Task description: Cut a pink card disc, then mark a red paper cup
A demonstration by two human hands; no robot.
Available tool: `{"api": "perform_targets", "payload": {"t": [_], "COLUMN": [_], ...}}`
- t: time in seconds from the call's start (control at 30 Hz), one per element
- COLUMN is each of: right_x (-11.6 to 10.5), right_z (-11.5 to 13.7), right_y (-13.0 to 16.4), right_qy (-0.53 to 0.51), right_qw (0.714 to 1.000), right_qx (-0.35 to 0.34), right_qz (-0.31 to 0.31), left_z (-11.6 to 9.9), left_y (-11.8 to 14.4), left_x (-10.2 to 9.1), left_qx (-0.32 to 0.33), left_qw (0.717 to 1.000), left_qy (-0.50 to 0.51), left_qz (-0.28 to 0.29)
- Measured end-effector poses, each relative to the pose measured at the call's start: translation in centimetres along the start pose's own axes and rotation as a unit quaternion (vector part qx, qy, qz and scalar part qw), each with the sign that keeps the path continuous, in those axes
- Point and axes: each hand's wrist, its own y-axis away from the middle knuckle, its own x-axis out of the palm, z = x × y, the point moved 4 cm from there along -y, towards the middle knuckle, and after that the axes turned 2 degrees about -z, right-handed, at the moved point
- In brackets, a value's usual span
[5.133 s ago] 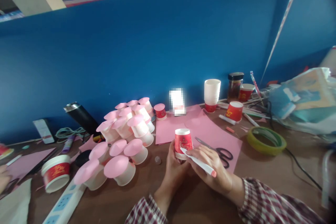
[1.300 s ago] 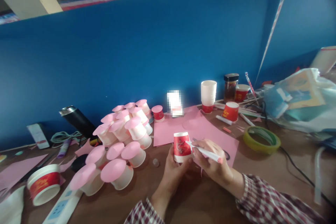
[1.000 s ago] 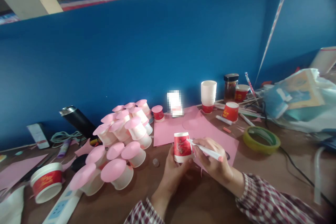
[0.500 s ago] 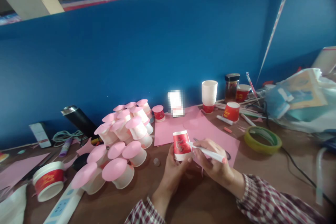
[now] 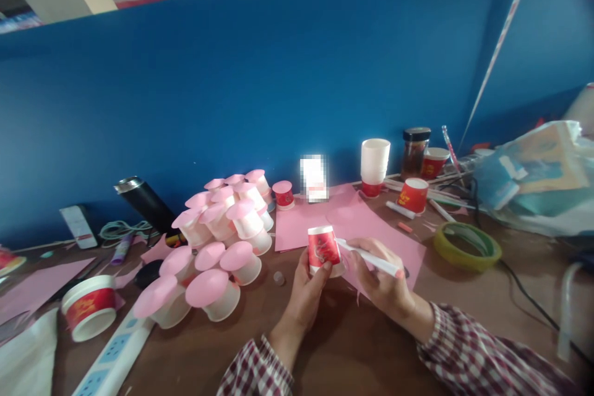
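Observation:
A red and white paper cup (image 5: 323,244) is gripped in my left hand (image 5: 301,297), whose thumb presses on its front. My right hand (image 5: 383,278) pinches a white marker (image 5: 371,258) with a pinkish rear end. The marker's front end points left at the cup's right edge; whether it touches, I cannot tell. Beneath and behind my hands lies pink paper (image 5: 306,228). Something dark, perhaps a scissors handle, is mostly hidden by my right hand. A small pale cap-like piece (image 5: 279,278) rests left of my left hand.
Cups topped with pink discs (image 5: 213,288) crowd the left, near a power strip (image 5: 114,349) and a black flask (image 5: 146,204). At right are stacked cups (image 5: 375,161), a dark-lidded jar (image 5: 415,153), yellow tape (image 5: 468,247) and a plastic bag (image 5: 552,173). Blue panels (image 5: 278,74) stand behind.
My left thumb has moved up onto the cup's front, and the cup has turned slightly. The marker's front end has shifted from over the cup's face to its right edge. The view has swung slightly.

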Motion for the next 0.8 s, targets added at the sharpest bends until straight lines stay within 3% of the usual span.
{"api": "perform_targets", "payload": {"t": [0.1,0.27,0.47,0.8], "right_x": [-0.1,0.1,0.8,0.7], "right_z": [0.3,1.6,1.5,1.3], "right_y": [0.0,-0.2,0.4,0.4], "right_qy": [-0.008,-0.010,-0.006,-0.013], "right_qw": [1.000,0.997,0.993,0.994], "right_qx": [-0.015,-0.065,-0.073,-0.067], "right_qz": [0.002,0.049,0.094,0.088], "left_z": [0.0,0.2,0.1,0.1], "left_y": [0.0,0.0,0.0,-0.1], "left_x": [0.1,-0.2,-0.1,-0.3], "left_qx": [0.008,-0.002,0.006,0.017], "left_qw": [1.000,1.000,1.000,1.000], "left_qy": [0.008,0.018,0.001,-0.021], "left_qz": [0.022,0.010,0.014,-0.011]}}
